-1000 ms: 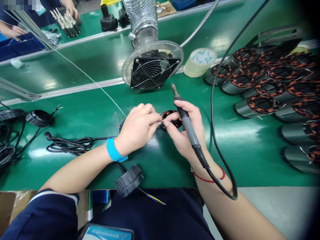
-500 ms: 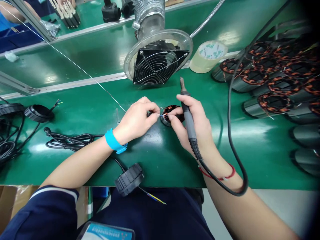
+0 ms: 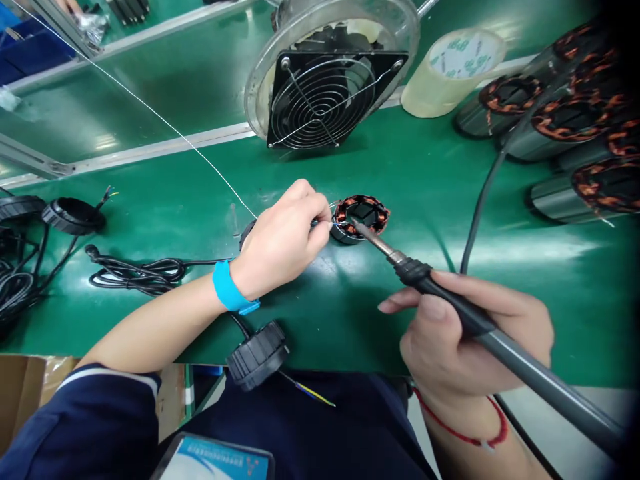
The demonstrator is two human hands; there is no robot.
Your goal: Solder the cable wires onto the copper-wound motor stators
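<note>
My left hand (image 3: pixel 287 243) pinches thin wire beside a small wound stator (image 3: pixel 383 217), its fingertips close to the stator's left rim. Copper windings ring the stator's top. From the upper left a thin silvery solder wire (image 3: pixel 193 148) runs down behind my left hand; its end among the fingers is hidden. My right hand (image 3: pixel 480 333) is wrapped round a soldering iron (image 3: pixel 440 290) like a pen. The iron's tip points left at the stator's near rim, close to the wire end; I cannot tell whether they touch.
A fume extractor fan (image 3: pixel 320 110) stands behind the stator. Right of it sit a tape roll (image 3: pixel 433 83) and several larger stators (image 3: pixel 560 193). Coiled black cable (image 3: pixel 145 275) and black caps (image 3: pixel 75 217) lie left. Another black cap (image 3: pixel 257 353) rests at the front edge.
My right hand has drawn back from the stator and swung the soldering iron down, from pointing upward to tip at the stator. My left hand stays beside it. The view has shifted closer.
</note>
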